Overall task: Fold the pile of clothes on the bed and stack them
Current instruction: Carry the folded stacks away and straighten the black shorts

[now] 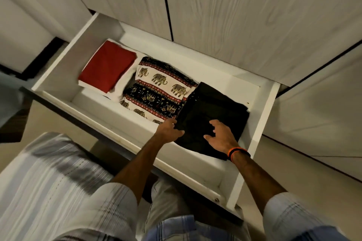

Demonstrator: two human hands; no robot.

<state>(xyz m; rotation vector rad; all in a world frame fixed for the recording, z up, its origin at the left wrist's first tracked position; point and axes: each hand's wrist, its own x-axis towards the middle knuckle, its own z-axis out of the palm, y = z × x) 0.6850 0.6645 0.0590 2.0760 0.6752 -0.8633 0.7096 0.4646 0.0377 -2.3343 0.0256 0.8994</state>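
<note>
A white drawer (pixel 58 68) stands pulled out below me. At its left end lies a folded red garment (pixel 107 68) on top of something white. In the middle sits a folded elephant-print cloth (pixel 156 88). A folded black garment (pixel 213 111) lies at the right end, overlapping the print cloth's edge. My left hand (pixel 169 130) pinches the black garment's near left edge. On top of the black garment rests my right hand (pixel 221 136), fingers spread, an orange band on its wrist.
Pale wood-grain wardrobe doors (pixel 235 15) rise behind the drawer. A striped cloth (pixel 49 182) fills the lower left, blurred. The drawer's front panel (pixel 137 143) is close to my legs. Bare white drawer floor (pixel 241 88) shows beyond the black garment.
</note>
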